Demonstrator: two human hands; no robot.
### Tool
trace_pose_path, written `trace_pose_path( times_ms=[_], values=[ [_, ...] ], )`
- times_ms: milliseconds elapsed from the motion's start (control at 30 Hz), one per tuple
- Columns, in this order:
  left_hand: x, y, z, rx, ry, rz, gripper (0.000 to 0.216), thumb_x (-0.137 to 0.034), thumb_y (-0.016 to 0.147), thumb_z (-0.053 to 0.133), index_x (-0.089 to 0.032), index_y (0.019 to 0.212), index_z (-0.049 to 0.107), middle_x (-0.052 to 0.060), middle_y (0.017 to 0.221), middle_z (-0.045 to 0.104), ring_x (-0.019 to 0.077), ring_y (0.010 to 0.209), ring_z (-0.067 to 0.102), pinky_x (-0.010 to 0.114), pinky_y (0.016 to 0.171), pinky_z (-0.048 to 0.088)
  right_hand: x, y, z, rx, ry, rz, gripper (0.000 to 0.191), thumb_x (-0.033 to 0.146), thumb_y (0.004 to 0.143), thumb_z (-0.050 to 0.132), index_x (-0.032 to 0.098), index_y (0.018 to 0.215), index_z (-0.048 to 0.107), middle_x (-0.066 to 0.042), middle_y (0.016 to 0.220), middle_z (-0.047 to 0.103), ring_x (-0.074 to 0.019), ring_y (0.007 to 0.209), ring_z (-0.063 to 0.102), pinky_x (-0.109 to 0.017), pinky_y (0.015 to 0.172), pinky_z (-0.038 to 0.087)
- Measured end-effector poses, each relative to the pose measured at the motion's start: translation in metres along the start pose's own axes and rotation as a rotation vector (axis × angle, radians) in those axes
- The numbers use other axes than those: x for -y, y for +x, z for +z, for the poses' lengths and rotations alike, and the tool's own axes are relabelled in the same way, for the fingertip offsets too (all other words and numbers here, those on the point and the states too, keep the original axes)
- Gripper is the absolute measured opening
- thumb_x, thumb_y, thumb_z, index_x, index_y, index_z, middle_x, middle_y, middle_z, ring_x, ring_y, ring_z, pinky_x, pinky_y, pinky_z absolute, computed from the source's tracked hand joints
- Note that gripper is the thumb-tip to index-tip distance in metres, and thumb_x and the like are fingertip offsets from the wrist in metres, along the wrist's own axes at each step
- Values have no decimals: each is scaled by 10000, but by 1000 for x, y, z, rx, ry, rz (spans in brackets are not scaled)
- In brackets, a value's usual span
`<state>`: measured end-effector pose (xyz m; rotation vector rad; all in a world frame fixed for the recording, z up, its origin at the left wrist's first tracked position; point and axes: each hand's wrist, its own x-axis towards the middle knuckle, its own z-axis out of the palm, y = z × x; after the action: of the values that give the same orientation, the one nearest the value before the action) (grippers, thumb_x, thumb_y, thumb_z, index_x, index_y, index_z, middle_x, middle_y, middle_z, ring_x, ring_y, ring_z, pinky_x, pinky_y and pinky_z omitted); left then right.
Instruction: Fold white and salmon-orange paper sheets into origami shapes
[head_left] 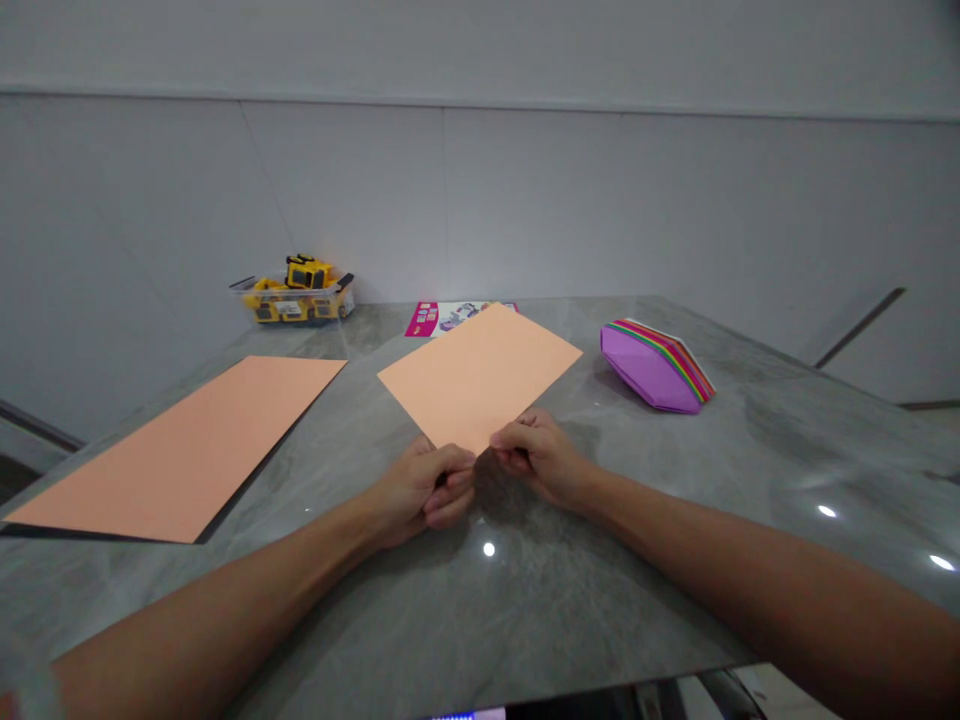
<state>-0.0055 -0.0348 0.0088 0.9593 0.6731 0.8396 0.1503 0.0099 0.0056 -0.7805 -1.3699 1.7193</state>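
An orange sheet of paper [480, 375] is tilted up off the grey table [570, 600], its near corner pinched between both hands. My left hand [424, 490] has its fingers curled shut on the near corner from the left. My right hand [536, 455] grips the same corner from the right, fingers closed. The two hands almost touch each other at the table's middle.
A larger orange sheet [191, 445] lies flat at the left on a dark backing. A stack of coloured folded paper with a purple face [656, 365] sits at the right. A yellow toy bulldozer [300, 290] and a pink-white leaflet [442, 317] are at the back by the wall.
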Motion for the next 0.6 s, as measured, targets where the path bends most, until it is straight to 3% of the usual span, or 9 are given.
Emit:
trace_pose_path(
  times_ms=[300, 600],
  values=[
    [-3, -3, 2, -4, -28, -46, 349, -253, 795, 505, -177, 468, 408, -90, 283, 273, 55, 248, 250, 171, 287, 191, 5, 4, -10, 13, -158, -48, 203, 250, 573, 591, 146, 400, 566, 49, 307, 381, -54, 318, 263, -234, 358, 143],
    [-6, -5, -2, -32, 0, -56, 363, -280, 787, 524, -178, 461, 400, -91, 286, 261, 51, 251, 239, 175, 292, 157, 6, 12, -20, 22, -74, -66, 234, 252, 598, 598, 149, 392, 561, 59, 279, 357, -54, 294, 254, -234, 356, 141]
  ],
)
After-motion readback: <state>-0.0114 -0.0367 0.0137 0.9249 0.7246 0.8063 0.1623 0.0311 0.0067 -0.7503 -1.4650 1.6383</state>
